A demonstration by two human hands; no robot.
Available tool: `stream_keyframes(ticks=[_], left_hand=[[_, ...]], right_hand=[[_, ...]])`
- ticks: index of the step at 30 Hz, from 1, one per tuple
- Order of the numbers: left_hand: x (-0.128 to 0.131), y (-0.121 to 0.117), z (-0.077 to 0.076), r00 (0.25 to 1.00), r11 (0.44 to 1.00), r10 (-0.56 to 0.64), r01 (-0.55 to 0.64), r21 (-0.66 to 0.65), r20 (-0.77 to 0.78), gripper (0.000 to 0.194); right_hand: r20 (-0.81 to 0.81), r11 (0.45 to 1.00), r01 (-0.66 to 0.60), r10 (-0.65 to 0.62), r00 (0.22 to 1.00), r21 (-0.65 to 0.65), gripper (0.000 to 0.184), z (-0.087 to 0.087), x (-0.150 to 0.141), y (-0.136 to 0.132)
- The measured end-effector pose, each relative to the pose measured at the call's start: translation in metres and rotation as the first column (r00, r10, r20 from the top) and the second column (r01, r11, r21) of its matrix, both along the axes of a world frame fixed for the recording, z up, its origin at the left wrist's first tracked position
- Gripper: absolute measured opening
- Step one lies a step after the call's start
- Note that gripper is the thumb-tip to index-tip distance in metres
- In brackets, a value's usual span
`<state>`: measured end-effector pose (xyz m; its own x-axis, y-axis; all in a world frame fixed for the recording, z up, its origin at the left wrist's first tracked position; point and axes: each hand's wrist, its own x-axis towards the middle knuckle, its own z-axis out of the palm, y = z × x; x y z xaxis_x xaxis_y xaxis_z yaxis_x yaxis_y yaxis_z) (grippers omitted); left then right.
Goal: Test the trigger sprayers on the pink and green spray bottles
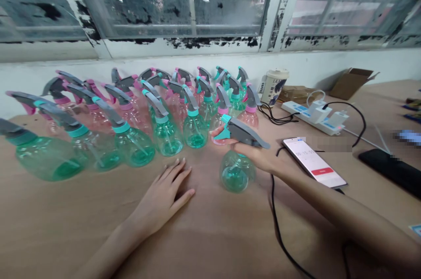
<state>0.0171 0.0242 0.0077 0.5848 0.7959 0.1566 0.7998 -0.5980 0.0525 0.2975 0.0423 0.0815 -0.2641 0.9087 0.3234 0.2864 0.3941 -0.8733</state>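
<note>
My right hand (253, 155) is wrapped round the neck of a green spray bottle (234, 176), just under its grey and teal trigger head. The bottle is upright at the front of the group; whether its base touches the table cannot be made out. My left hand (169, 189) lies flat on the wooden table (197, 239), fingers spread, holding nothing. Behind both hands stand several more spray bottles in rows, green ones such as the nearest green bottle (167, 138) in front and pink ones such as a pink bottle (249, 116) among and behind them.
To the right lie a phone (314, 162) with a lit screen, a white power strip (314, 116) with plugs, and a black cable (278, 226). A paper cup (274, 88) and an open cardboard box (351, 82) stand by the wall under the windows.
</note>
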Motion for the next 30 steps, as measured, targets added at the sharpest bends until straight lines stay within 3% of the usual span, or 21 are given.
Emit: stream_keyframes(ticks=[12,17,22,26,30], left_hand=[[-0.0003,0.0003,-0.0005,1.0,1.0,-0.016,0.016,0.007,0.007,0.063],[0.0014,-0.0009,0.0014,1.0,1.0,-0.023,0.023,0.006,0.011,0.063],[0.0011,-0.0013,0.0019,1.0,1.0,-0.025,0.025,0.009,0.0,0.062],[0.0006,-0.0008,0.0006,1.0,1.0,-0.026,0.027,0.016,-0.01,0.063],[0.0006,-0.0004,0.0,0.999,0.999,-0.033,0.033,0.013,0.004,0.063]], right_hand=[[-0.057,0.997,-0.083,0.083,0.995,0.005,0.039,0.0006,-0.0005,0.0002],[-0.057,0.999,-0.035,0.036,0.998,0.016,0.032,0.0023,-0.0008,-0.0019],[-0.055,1.0,0.011,-0.01,0.998,0.022,0.007,0.0044,-0.0008,-0.0042],[-0.066,1.0,0.01,-0.009,0.998,0.014,0.014,0.0062,-0.001,-0.0044],[-0.031,1.0,0.014,-0.014,0.999,0.014,0.008,0.0057,-0.0008,-0.0037]])
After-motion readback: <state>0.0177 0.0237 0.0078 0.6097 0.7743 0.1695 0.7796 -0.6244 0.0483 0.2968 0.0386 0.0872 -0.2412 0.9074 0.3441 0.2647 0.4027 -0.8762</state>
